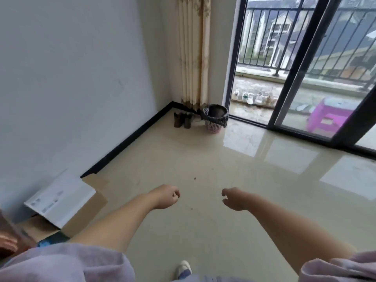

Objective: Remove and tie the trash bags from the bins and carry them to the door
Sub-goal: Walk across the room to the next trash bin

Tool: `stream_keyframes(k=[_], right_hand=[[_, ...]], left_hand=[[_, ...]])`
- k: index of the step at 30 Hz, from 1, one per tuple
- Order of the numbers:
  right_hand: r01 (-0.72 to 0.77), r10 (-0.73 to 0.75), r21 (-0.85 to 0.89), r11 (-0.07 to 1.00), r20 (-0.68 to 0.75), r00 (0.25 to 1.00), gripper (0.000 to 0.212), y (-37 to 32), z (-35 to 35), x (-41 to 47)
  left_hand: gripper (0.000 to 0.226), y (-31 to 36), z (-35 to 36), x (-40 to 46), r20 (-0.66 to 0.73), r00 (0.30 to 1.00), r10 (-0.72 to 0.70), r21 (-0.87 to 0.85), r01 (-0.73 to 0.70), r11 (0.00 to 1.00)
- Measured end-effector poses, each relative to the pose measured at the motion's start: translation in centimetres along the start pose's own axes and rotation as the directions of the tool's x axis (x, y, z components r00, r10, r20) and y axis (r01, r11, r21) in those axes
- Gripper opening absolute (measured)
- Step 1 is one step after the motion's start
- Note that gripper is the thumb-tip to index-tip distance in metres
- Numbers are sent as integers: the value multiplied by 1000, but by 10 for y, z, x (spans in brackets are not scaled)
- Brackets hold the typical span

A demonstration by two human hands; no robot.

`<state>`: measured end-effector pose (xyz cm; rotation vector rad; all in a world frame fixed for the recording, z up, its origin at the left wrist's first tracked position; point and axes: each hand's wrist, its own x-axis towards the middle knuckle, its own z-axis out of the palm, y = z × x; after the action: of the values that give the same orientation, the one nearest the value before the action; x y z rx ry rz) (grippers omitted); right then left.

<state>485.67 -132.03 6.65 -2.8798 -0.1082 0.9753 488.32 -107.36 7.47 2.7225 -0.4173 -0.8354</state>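
Glossy tile floor (203,159); woven plastic bin (213,127)

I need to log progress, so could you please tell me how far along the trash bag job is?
Nothing looks done yet: the black plastic trash bag is folded over the rim of the pink woven bin in the corner by the curtain, untied. Nothing is in hand; the left hand and right hand are held out with nothing in them. Lifting, tying and carrying all remain.

Both bare arms reach forward, left hand (166,197) fisted, right hand (234,199) loosely curled.
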Motion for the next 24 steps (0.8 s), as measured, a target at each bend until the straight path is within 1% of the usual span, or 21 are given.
stream_keyframes(k=[3, 4, 9, 12, 20, 22, 24], right_hand=[[-39, 44, 84, 996, -64, 997, 42, 9, -59, 52], [-56, 62, 102, 993, -65, 996, 42, 13, -73, 66], [-132, 135, 114, 985, -18, 991, 43, 42, -125, 149], [-130, 132, 115, 985, -14, 991, 43, 62, -160, 208], [-140, 142, 139, 980, -5, 990, 42, 125, -281, 365], [-138, 139, 139, 981, 5, 990, 42, 133, -309, 397], [-131, 131, 144, 981, 15, 991, 43, 141, -334, 430]], left_hand=[[34, -8, -81, 71, -35, 999, 31, 51, -29, 998], [33, -7, -100, 90, -25, 999, 47, 61, -45, 997], [33, 8, -159, 190, 45, 990, 132, 65, -135, 989], [33, 12, -190, 260, 54, 986, 157, 53, -160, 986], [29, 9, -287, 437, -2, 992, 130, -71, -130, 989], [28, 6, -305, 473, 12, 994, 108, -94, -106, 990], [29, 2, -319, 511, 57, 994, 92, -86, -87, 993]])
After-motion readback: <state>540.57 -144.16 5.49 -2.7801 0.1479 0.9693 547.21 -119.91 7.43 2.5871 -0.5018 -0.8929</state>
